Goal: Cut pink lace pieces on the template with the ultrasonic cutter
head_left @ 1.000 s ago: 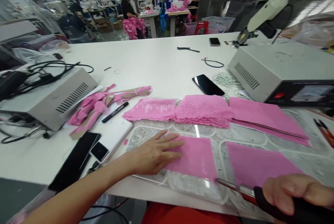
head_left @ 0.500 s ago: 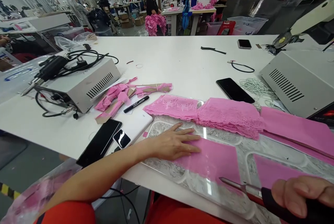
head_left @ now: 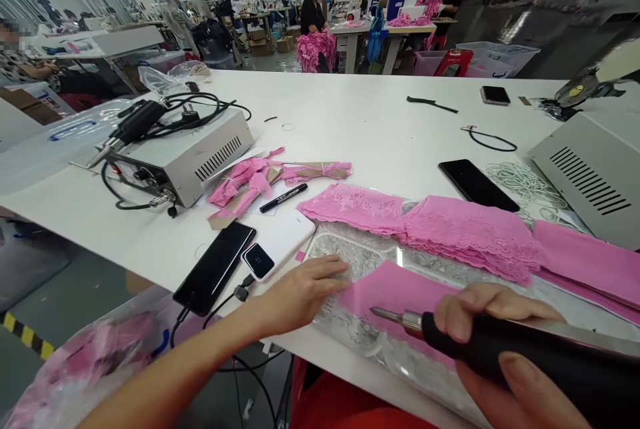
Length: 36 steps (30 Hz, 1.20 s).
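Note:
My right hand point(head_left: 500, 299) grips a handheld ultrasonic cutter point(head_left: 475, 341) with a thick black handle. Its pointed metal tip aims left, above or at a flat pink fabric piece point(head_left: 395, 286); contact cannot be made out. That piece lies on a clear template point(head_left: 345, 246) with rounded outlines over a grey-white speckled surface. My left hand point(head_left: 315, 286) rests with fingers stretched out at the left end of the piece. Behind it lie stacked pink lace pieces point(head_left: 465, 229), and plain pink pieces point(head_left: 585, 252) extend to the right, partly behind my right hand.
To the left, a grey box point(head_left: 200, 156) carries another black handpiece point(head_left: 143, 122) and cables. Near my left arm lie a black phone point(head_left: 220, 266), a white power bank point(head_left: 285, 242) and a marker point(head_left: 283, 198). Another phone point(head_left: 477, 184) lies beside pale elastic loops point(head_left: 525, 182).
My left hand has drawn back left, off the middle of the pink piece. My right hand has moved the cutter left and up over the piece. The view has shifted slightly.

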Available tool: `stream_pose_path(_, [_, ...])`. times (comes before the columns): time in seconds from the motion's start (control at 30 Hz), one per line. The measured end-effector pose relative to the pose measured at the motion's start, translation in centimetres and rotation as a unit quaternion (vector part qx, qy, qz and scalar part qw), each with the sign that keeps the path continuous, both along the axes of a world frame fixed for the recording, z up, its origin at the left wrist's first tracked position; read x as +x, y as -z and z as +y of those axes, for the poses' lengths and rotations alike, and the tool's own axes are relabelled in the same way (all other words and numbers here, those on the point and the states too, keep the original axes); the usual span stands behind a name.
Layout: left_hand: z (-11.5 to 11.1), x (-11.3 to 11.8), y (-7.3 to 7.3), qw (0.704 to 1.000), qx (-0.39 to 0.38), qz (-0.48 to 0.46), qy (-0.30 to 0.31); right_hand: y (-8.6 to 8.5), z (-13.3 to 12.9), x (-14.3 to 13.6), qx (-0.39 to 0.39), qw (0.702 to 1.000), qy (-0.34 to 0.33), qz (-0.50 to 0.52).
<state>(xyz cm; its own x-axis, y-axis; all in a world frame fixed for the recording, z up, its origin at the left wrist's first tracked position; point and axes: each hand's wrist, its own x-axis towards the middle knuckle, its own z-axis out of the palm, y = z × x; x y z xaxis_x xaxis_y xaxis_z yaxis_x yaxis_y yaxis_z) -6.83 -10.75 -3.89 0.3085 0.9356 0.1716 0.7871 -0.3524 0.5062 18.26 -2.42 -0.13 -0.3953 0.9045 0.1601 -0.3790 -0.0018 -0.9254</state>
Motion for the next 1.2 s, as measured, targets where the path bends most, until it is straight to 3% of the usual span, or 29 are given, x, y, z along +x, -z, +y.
stream_pose_path(0.1, [-0.8,-0.2,1.4,1.000,0.017,0.001,0.013,0.2,-0.2,-1.6,0.058,0.998,-0.017,0.009])
stream_pose_path(0.27, [-0.9,-0.2,2.6,0.999,0.042,-0.005,0.008,0.9,-0.4,-3.0,0.072,0.997,-0.033,0.008])
stream_pose_path(0.63, [-0.9,-0.2,3.0,0.995,0.095,-0.038,0.014,0.9,-0.5,-4.7,0.108,0.993,-0.041,0.018])
stream_pose_path(1.03, [-1.0,-0.1,2.6,0.995,0.094,-0.012,0.007,2.3,-0.2,-3.4,0.148,0.985,-0.088,-0.012])
stream_pose_path(1.2, [-1.1,-0.1,3.0,0.994,0.107,-0.032,-0.002,1.3,0.4,-4.1,0.153,0.988,-0.028,-0.008])
